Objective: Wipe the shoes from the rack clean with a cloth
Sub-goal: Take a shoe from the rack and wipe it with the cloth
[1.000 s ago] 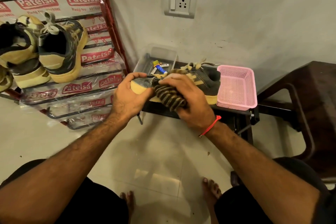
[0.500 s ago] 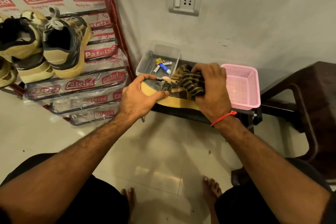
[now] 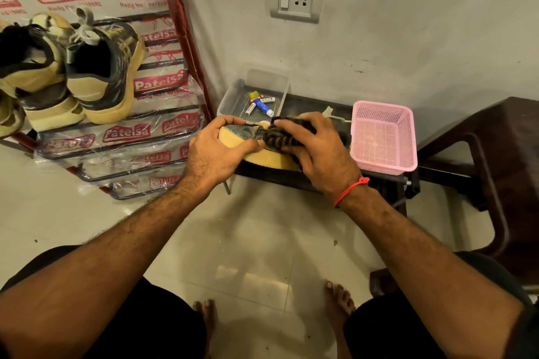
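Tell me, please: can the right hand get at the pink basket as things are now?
Probably yes. The pink basket stands just beside the right hand on the same dark table, with nothing between them. But that hand grips the striped cloth on the shoe, so it must first let go.

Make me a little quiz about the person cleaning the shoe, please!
1. True or false: the left hand grips the toe of the shoe on the low table.
2. What does the right hand press on the shoe? A) the striped cloth B) a brush C) a sponge
3. Fill in: the pink basket stands to the ___ of the shoe.

Key: 1 true; 2 A; 3 right
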Action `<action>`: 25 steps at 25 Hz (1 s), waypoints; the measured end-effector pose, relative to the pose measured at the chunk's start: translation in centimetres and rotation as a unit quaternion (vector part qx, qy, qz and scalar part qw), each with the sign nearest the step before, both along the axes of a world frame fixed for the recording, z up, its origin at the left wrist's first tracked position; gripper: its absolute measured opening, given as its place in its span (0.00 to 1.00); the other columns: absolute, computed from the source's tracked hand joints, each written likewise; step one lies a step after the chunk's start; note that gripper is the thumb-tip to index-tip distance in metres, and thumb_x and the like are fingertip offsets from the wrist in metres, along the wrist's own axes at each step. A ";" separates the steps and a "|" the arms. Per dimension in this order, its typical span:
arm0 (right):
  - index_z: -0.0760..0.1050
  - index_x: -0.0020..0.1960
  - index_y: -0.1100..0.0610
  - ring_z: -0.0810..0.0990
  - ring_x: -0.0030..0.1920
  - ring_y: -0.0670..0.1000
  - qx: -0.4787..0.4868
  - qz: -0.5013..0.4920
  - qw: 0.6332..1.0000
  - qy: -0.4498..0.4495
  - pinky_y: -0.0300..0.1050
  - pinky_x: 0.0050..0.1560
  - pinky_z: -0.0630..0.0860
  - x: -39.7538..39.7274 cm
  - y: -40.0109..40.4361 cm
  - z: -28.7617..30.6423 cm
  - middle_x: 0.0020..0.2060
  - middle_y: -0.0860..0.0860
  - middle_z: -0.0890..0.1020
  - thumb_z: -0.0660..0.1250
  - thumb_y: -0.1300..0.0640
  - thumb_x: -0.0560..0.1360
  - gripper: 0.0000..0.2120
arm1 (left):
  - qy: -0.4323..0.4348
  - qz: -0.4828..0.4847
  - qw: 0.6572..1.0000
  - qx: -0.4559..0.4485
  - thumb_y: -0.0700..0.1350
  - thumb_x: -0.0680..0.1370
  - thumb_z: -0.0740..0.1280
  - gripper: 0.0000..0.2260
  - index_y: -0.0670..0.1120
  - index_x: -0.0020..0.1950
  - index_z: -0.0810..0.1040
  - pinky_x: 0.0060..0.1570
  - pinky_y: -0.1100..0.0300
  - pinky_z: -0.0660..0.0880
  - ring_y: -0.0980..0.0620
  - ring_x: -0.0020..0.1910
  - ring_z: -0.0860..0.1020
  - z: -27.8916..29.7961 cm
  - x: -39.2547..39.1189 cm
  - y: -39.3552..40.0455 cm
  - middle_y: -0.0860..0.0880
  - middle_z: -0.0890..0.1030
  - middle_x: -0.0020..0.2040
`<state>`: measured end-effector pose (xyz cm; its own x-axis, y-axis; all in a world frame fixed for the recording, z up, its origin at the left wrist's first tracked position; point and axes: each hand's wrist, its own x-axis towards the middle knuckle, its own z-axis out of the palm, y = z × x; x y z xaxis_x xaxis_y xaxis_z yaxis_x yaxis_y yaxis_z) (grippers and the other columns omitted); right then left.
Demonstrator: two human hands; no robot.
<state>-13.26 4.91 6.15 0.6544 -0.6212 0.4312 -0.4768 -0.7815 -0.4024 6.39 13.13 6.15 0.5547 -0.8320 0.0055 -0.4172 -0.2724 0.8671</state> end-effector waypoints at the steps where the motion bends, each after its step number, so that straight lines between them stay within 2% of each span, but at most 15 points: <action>1: 0.77 0.68 0.55 0.77 0.54 0.59 0.022 -0.027 0.999 -0.017 0.58 0.55 0.79 -0.4 -0.4 0.1 0.56 0.59 0.75 0.63 0.51 0.80 0.18 | 0.000 0.001 1.000 -0.004 0.56 0.67 0.81 0.18 0.59 0.54 0.81 0.46 0.57 0.78 0.57 0.48 0.79 0.1 0.0 0.0 0.59 0.80 0.47; 4: 0.77 0.66 0.54 0.77 0.50 0.55 0.048 -0.131 0.990 -0.035 0.55 0.50 0.81 -1.4 -1.6 0.8 0.53 0.56 0.74 0.66 0.51 0.80 0.15 | 0.001 0.004 1.000 -0.023 0.55 0.67 0.81 0.17 0.59 0.53 0.81 0.45 0.57 0.79 0.58 0.46 0.80 0.2 0.0 0.0 0.59 0.81 0.46; 6: 0.77 0.64 0.55 0.78 0.49 0.55 0.025 -0.085 0.995 -0.049 0.54 0.48 0.80 -0.8 -0.6 1.2 0.52 0.55 0.75 0.65 0.50 0.80 0.15 | 0.007 0.009 0.999 -0.033 0.54 0.68 0.81 0.16 0.59 0.53 0.81 0.44 0.58 0.78 0.58 0.46 0.81 0.2 -0.2 0.1 0.58 0.82 0.46; 8: 0.77 0.64 0.55 0.78 0.48 0.55 -0.002 0.012 1.000 -0.027 0.52 0.45 0.81 0.5 1.6 0.8 0.52 0.55 0.76 0.62 0.48 0.80 0.17 | 0.009 0.016 0.999 -0.039 0.52 0.69 0.79 0.15 0.59 0.53 0.81 0.42 0.58 0.78 0.56 0.46 0.81 0.1 -0.2 0.1 0.56 0.83 0.47; 9: 0.77 0.64 0.55 0.79 0.48 0.55 -0.017 0.025 0.999 -0.013 0.52 0.43 0.81 0.8 2.1 0.6 0.52 0.55 0.76 0.61 0.47 0.80 0.18 | 0.013 0.018 0.999 -0.041 0.53 0.69 0.79 0.15 0.60 0.53 0.81 0.42 0.57 0.79 0.55 0.47 0.82 0.2 -0.1 0.0 0.56 0.83 0.48; 10: 0.77 0.63 0.55 0.79 0.48 0.56 -0.025 0.004 1.000 -0.013 0.53 0.41 0.81 0.7 1.7 0.6 0.53 0.55 0.76 0.61 0.47 0.80 0.17 | 0.016 0.017 0.999 -0.042 0.55 0.68 0.79 0.15 0.62 0.52 0.81 0.44 0.55 0.81 0.55 0.48 0.82 0.2 0.0 0.0 0.56 0.83 0.49; 12: 0.77 0.64 0.54 0.79 0.48 0.57 -0.009 -0.099 0.995 -0.024 0.55 0.41 0.82 -0.5 -0.5 0.8 0.53 0.55 0.76 0.63 0.48 0.80 0.16 | 0.021 0.017 0.998 -0.050 0.62 0.64 0.78 0.17 0.65 0.51 0.80 0.46 0.52 0.83 0.55 0.49 0.83 0.3 0.4 0.1 0.57 0.84 0.49; 14: 0.77 0.65 0.55 0.79 0.48 0.57 0.016 -0.177 0.984 -0.029 0.55 0.43 0.82 -1.6 -2.0 0.9 0.54 0.56 0.76 0.65 0.50 0.80 0.16 | 0.023 0.025 0.998 -0.052 0.62 0.63 0.78 0.18 0.66 0.50 0.80 0.47 0.49 0.84 0.56 0.48 0.84 0.3 0.3 0.1 0.57 0.84 0.48; 19: 0.77 0.63 0.52 0.79 0.46 0.55 -0.027 -0.048 0.998 -0.004 0.50 0.37 0.81 1.2 2.3 0.7 0.53 0.54 0.75 0.63 0.48 0.80 0.15 | 0.008 0.031 0.997 -0.075 0.60 0.64 0.78 0.19 0.62 0.53 0.82 0.46 0.50 0.83 0.56 0.46 0.83 0.3 -0.5 0.1 0.57 0.84 0.47; 21: 0.76 0.64 0.51 0.80 0.48 0.55 -0.016 -0.104 0.994 0.019 0.50 0.39 0.81 0.1 0.4 1.1 0.55 0.53 0.75 0.63 0.48 0.80 0.15 | 0.007 0.031 0.997 -0.074 0.58 0.66 0.79 0.18 0.61 0.55 0.82 0.45 0.49 0.84 0.55 0.47 0.83 0.4 -0.1 0.1 0.57 0.84 0.48; 23: 0.76 0.64 0.52 0.79 0.50 0.56 0.008 -0.175 0.983 0.046 0.46 0.41 0.79 -1.4 -1.4 1.3 0.57 0.53 0.74 0.63 0.48 0.81 0.15 | 0.001 0.037 0.997 -0.072 0.60 0.65 0.78 0.19 0.62 0.55 0.81 0.45 0.50 0.84 0.55 0.47 0.83 0.5 0.4 0.2 0.58 0.84 0.48; 25: 0.77 0.63 0.53 0.79 0.49 0.55 0.007 -0.149 0.988 0.032 0.47 0.41 0.79 -1.1 -0.5 0.9 0.56 0.53 0.74 0.64 0.49 0.80 0.14 | 0.008 0.042 0.996 -0.073 0.59 0.66 0.78 0.17 0.62 0.53 0.82 0.45 0.49 0.84 0.54 0.46 0.83 0.3 0.4 0.2 0.58 0.83 0.47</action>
<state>-14.35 4.43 7.06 0.4676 -0.7957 0.3850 -0.7096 -0.5976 -0.3731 6.75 13.30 6.49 0.6239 -0.7733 0.1130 -0.3834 -0.1769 0.9065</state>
